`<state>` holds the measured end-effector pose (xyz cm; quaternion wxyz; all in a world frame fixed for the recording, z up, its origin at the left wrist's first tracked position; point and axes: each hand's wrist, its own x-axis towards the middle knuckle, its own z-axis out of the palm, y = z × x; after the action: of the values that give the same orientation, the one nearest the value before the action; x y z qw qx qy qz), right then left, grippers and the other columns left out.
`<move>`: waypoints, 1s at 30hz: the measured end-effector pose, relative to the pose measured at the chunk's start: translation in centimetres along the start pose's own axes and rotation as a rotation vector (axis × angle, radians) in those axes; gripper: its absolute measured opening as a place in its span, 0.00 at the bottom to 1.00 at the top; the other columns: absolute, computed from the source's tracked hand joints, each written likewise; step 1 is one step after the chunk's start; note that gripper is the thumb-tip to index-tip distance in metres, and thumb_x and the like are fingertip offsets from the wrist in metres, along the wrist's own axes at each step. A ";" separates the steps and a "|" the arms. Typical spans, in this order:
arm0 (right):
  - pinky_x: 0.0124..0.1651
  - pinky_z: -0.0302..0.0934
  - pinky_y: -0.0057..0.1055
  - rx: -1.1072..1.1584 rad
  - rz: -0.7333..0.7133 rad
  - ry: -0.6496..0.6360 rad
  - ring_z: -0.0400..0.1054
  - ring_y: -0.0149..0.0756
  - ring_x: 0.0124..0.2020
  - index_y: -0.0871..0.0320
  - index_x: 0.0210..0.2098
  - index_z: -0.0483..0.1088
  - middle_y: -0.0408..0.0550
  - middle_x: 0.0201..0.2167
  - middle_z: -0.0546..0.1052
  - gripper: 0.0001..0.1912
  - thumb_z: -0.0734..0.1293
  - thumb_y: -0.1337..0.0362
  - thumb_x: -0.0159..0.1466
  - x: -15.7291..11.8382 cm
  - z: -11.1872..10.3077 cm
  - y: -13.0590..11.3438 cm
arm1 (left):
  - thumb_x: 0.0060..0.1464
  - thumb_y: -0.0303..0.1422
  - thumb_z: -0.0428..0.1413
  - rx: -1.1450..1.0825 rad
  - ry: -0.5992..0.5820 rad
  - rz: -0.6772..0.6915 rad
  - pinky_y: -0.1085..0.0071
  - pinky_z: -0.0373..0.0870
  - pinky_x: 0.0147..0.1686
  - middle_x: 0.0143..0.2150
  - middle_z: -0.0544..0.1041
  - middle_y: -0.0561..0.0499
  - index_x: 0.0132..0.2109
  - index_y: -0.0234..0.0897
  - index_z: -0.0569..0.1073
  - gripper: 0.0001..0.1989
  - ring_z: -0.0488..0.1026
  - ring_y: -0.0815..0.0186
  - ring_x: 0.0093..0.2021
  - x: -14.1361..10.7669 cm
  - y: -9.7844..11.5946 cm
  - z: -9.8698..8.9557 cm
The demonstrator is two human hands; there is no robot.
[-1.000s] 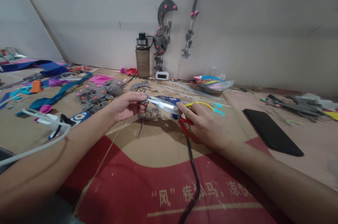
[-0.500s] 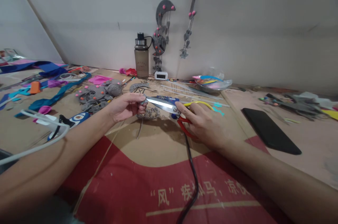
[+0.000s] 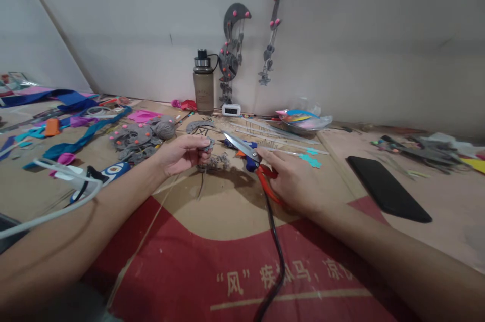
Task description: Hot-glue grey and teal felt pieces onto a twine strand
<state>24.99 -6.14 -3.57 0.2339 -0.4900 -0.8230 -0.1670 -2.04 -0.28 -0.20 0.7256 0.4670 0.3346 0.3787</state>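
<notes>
Between the fingertips of my left hand point(image 3: 186, 154) is a small grey piece point(image 3: 208, 144), and a grey strand point(image 3: 200, 185) hangs below it. My right hand point(image 3: 291, 178) is wrapped round the red handles of the scissors point(image 3: 242, 146), whose blades point up and left. The blade tips are apart from the grey piece, to its right. Behind and below the scissors lies a blue tool point(image 3: 251, 164), partly hidden. Small grey scraps point(image 3: 220, 161) lie on the cardboard just right of my left hand.
A bottle point(image 3: 203, 84) and a small white clock point(image 3: 231, 109) stand by the wall. Grey felt pieces point(image 3: 132, 135) and coloured strips lie left. A black phone point(image 3: 386, 188) lies right. A black cable point(image 3: 278, 246) runs across the red-printed cardboard point(image 3: 182, 271).
The scissors have moved right, away from the grey piece, and their blades have tilted more upright. The fingers of my right hand have drawn closer round the handles.
</notes>
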 end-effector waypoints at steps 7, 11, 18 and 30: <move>0.29 0.52 0.29 0.037 0.023 -0.034 0.65 0.36 0.32 0.54 0.57 0.63 0.50 0.36 0.72 0.23 0.59 0.66 0.62 0.3 0.2 0.0 | 0.45 0.29 0.61 0.009 0.009 0.020 0.74 0.65 0.26 0.26 0.69 0.51 0.27 0.31 0.72 0.06 0.64 0.73 0.24 0.0 0.2 -0.1; 0.30 0.53 0.29 0.070 0.050 -0.041 0.65 0.36 0.32 0.54 0.57 0.62 0.50 0.37 0.71 0.23 0.60 0.65 0.62 0.2 0.4 0.1 | 0.43 0.30 0.63 0.125 0.069 0.084 0.76 0.64 0.27 0.26 0.70 0.52 0.29 0.32 0.73 0.08 0.65 0.73 0.25 0.1 -0.1 0.1; 0.33 0.55 0.29 0.099 0.044 -0.072 0.67 0.38 0.36 0.54 0.56 0.63 0.50 0.39 0.73 0.24 0.62 0.66 0.60 -0.1 1.0 0.1 | 0.39 0.29 0.65 0.280 0.193 0.219 0.76 0.61 0.27 0.27 0.70 0.54 0.30 0.33 0.74 0.09 0.65 0.74 0.25 0.1 -0.3 0.9; 0.33 0.54 0.29 0.094 0.046 -0.101 0.66 0.38 0.37 0.52 0.57 0.62 0.50 0.39 0.72 0.23 0.60 0.65 0.62 -0.3 1.0 0.0 | 0.44 0.32 0.63 0.498 0.199 0.349 0.74 0.59 0.29 0.27 0.70 0.55 0.34 0.35 0.77 0.08 0.64 0.73 0.27 -0.3 -0.2 0.7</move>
<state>24.86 -5.89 -4.59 0.2186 -0.5050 -0.8293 -0.0979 -1.53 -0.85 -0.11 0.4768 0.6412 0.4010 0.4479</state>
